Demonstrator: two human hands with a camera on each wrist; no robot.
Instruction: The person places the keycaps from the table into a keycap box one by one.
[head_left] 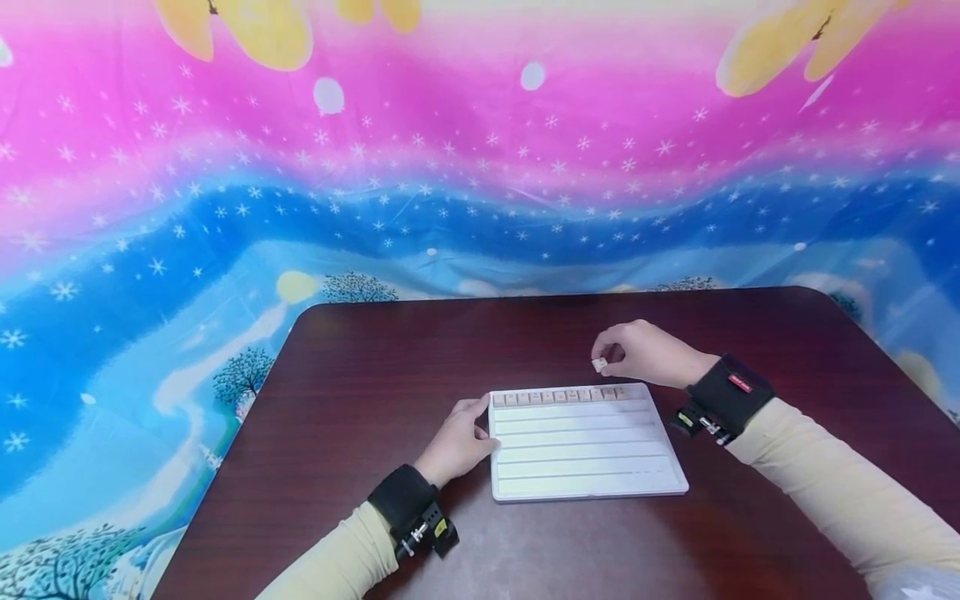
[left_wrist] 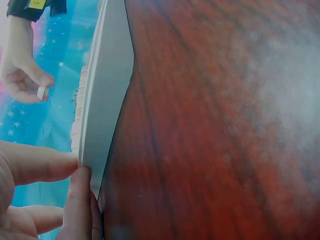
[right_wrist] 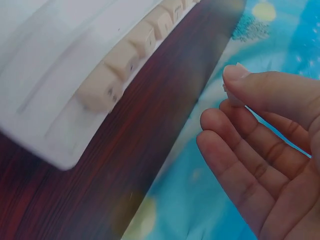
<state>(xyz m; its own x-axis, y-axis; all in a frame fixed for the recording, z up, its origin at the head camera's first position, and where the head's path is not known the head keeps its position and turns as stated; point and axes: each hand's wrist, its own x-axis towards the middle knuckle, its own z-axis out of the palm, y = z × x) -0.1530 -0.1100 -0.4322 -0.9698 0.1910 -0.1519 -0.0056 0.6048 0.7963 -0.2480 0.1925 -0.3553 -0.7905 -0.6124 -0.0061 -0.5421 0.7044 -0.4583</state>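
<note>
A white tray with parallel ridges (head_left: 581,450) lies on the table, a row of beige keycaps (head_left: 558,397) lined along its far edge. My left hand (head_left: 459,440) holds the tray's left edge, thumb and forefinger pinching it in the left wrist view. Beyond the tray's far right corner, my right hand (head_left: 645,352) is raised, pinching a single small keycap (head_left: 599,364) between thumb and forefinger. In the right wrist view the thumb hides most of that keycap, and the other fingers are loosely bent. Dark markings show on the keycaps (right_wrist: 102,92) in the row.
The dark reddish-brown wooden table (head_left: 375,350) extends around the tray on all sides. Behind it hangs a pink and blue cloth (head_left: 480,167) with snowflakes and trees. Each wrist wears a black band (head_left: 731,396) with a small camera.
</note>
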